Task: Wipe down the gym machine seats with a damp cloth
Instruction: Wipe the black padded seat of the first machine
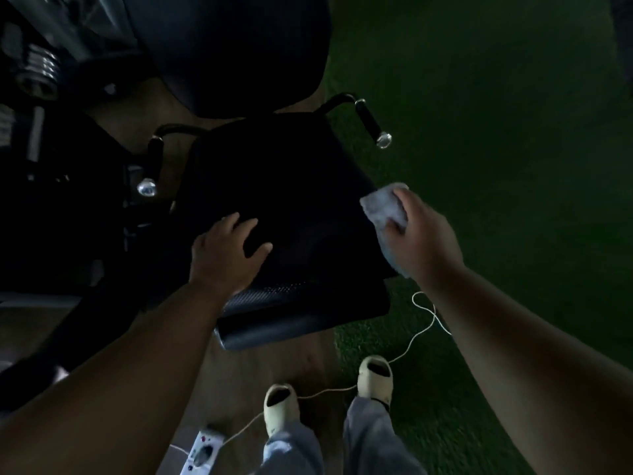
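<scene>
At seat (284, 207) edge: right hand (424, 241) grips cloth (385, 207), partly hidden.

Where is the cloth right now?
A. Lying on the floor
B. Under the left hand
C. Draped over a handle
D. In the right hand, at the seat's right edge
D: the right hand grips the cloth at the seat edge; the left hand rests bare on the seat.

The seat (291, 214) is black padded vinyl, matt on top, with a fine perforated weave along its front edge. The cloth (385, 209) looks soft and fuzzy, pale grey. Handle ends (383, 140) are shiny chrome metal. Green floor (496, 114) resembles rough turf.
</scene>
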Available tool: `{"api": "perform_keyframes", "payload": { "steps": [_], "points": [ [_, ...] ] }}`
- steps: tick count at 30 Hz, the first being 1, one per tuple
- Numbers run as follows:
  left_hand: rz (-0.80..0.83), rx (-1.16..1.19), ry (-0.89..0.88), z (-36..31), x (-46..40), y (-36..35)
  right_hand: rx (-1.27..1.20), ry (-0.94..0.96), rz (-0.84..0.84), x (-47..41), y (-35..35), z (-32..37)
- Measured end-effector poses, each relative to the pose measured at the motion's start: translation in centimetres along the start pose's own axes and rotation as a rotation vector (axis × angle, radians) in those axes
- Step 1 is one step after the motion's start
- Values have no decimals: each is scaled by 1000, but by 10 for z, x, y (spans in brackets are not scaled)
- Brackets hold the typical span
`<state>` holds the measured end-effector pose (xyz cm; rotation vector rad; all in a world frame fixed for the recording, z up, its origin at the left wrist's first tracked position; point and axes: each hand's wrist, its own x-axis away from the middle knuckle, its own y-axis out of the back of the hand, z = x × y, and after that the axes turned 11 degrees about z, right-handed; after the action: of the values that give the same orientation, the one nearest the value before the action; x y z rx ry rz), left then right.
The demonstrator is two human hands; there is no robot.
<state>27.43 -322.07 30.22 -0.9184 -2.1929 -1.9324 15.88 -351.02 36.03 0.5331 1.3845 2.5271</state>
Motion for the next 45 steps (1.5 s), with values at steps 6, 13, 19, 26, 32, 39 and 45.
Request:
{"api": "perform_keyframes", "payload": {
  "steps": [6, 13, 19, 26, 32, 39, 45],
  "points": [
    [-135, -88, 53, 2, -11, -27, 131, 111, 61, -39, -52, -22],
    [-176, -44, 54, 0, -9, -27, 203, 525, 307, -19, -92, 13],
    [-203, -45, 61, 0, -9, -28, 233, 299, 209, -27, -57, -36],
    [-186, -35, 72, 0, -8, -29, 270, 408, 311, -33, -98, 33],
    [-183, -28, 61, 1, -7, -31, 292, 371, 248, -21, -61, -40],
    [-190, -20, 61, 2, -7, -32, 267, 207, 166, -53, -89, 28],
    [-188, -3, 53, 1, -7, -31, 381, 463, 198, 9, -89, -24]
  ]
}}
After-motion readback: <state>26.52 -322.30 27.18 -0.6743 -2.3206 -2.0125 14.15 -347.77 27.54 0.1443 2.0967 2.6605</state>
